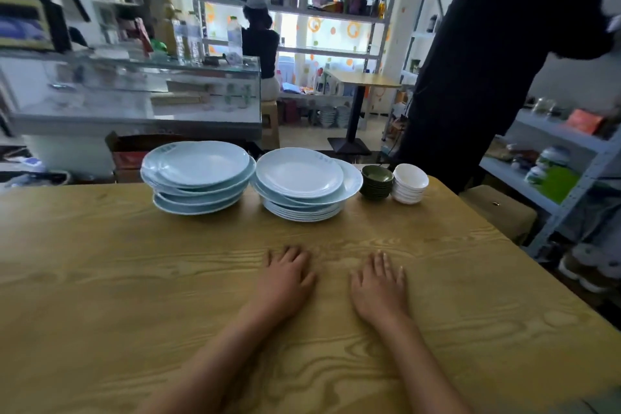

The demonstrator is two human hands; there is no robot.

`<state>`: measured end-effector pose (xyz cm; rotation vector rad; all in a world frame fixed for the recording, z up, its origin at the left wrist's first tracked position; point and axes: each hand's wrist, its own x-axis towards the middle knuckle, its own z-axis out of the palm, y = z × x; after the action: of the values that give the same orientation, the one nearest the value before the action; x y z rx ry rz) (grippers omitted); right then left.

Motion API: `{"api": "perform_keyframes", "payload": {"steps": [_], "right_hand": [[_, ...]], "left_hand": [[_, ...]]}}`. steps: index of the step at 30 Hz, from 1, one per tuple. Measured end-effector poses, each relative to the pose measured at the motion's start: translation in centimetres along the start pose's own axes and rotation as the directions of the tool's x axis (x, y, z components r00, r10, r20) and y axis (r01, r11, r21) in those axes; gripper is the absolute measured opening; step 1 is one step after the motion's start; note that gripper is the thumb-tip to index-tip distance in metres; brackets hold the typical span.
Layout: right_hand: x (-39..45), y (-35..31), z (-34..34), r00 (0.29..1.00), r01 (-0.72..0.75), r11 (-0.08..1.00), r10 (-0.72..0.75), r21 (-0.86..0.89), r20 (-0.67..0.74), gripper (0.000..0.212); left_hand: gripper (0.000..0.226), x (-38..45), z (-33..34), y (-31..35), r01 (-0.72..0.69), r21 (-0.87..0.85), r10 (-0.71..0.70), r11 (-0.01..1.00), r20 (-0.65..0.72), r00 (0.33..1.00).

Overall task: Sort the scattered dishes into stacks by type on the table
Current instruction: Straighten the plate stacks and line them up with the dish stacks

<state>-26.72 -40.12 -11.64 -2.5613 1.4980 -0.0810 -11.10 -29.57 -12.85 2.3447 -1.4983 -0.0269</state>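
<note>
1. Four stacks of dishes stand in a row along the far edge of the table (pixel 100 279).
2. At the left end is a stack of large pale blue plates (pixel 198 178); they sit unevenly, each a little askew of the next.
3. Just beside it to the right is the second plate stack (pixel 302 185): flat white plates at the bottom, a wider pale blue plate above them that juts out to the right, and a smaller white plate on top.
4. Next to the right is a short stack of dark green bowls (pixel 377 182), nested one in another.
5. The white bowls (pixel 410 183) stand just beside the green ones, also nested, at the right end of the row.
6. The left hand (pixel 285 282) lies palm down on the bare wood near the middle of the table, fingers relaxed and slightly bent, gripping nothing.
7. The right hand (pixel 378 286) lies flat beside it, fingers straight and a little spread, also holding nothing.
8. Both hands are well apart from the stacks, with bare wood between.
9. A person in dark clothes (pixel 487 60) stands by the table's far right corner.
10. Beyond the table are a glass counter (pixel 134 94), shelves (pixel 295 10) of bottles against a bright window, and a smaller table (pixel 363 81).
11. Another person (pixel 260 44) sits at the counter, back to the camera.
</note>
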Motion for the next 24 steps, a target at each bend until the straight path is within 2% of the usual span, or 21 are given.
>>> {"api": "perform_keyframes", "payload": {"steps": [3, 5, 7, 10, 12, 14, 15, 16, 20, 22, 24], "right_hand": [[-2.0, -4.3, 1.0, 0.997, 0.045, 0.997, -0.040, 0.070, -0.061, 0.059], [-2.4, -7.4, 1.6, 0.990, 0.095, 0.971, -0.070, 0.218, -0.122, 0.053], [-2.6, -11.0, 2.0, 0.981, 0.158, 0.888, -0.091, 0.432, -0.173, 0.049], [-2.5, -16.3, 1.9, 0.986, 0.162, 0.701, -0.084, 0.695, -0.145, 0.045], [-1.8, -19.4, 2.0, 0.990, 0.143, 0.604, -0.073, 0.784, -0.124, 0.047], [-0.7, -22.0, 1.9, 0.993, 0.121, 0.516, -0.054, 0.848, -0.109, 0.050], [-0.1, -23.1, 1.9, 0.993, 0.114, 0.473, -0.048, 0.874, -0.104, 0.052], [0.6, -24.2, 2.0, 0.994, 0.113, 0.441, -0.049, 0.890, -0.101, 0.055], [3.5, -27.2, 2.5, 0.984, 0.176, 0.394, -0.071, 0.902, -0.161, 0.059], [4.9, -27.9, 2.8, 0.981, 0.195, 0.353, -0.051, 0.915, -0.189, 0.058], [5.8, -28.4, 2.9, 0.974, 0.221, 0.319, -0.023, 0.922, -0.226, 0.064]], "left_hand": [[0.038, -2.0, -1.5, -4.0, 0.069, -0.145, -0.089, 0.987, -0.133, 0.987], [0.021, -2.8, -2.9, -7.3, 0.144, -0.298, -0.224, 0.944, -0.255, 0.941], [0.012, -3.1, -4.7, -10.5, 0.223, -0.420, -0.380, 0.880, -0.339, 0.861], [0.021, -2.8, -7.0, -14.9, 0.293, -0.573, -0.567, 0.765, -0.386, 0.728], [0.028, -2.1, -7.9, -17.8, 0.309, -0.677, -0.683, 0.668, -0.394, 0.615], [0.030, -1.3, -8.9, -20.1, 0.281, -0.806, -0.793, 0.521, -0.335, 0.510], [0.031, -0.7, -9.4, -21.1, 0.248, -0.854, -0.825, 0.458, -0.304, 0.477], [0.032, -0.1, -9.9, -22.1, 0.203, -0.882, -0.836, 0.425, -0.297, 0.462], [0.037, 3.0, -11.0, -25.1, 0.072, -0.879, -0.782, 0.471, -0.379, 0.495], [0.037, 5.1, -11.1, -26.6, 0.025, -0.906, -0.794, 0.422, -0.356, 0.493], [0.039, 7.1, -11.1, -28.0, -0.023, -0.930, -0.790, 0.367, -0.324, 0.520]]}}
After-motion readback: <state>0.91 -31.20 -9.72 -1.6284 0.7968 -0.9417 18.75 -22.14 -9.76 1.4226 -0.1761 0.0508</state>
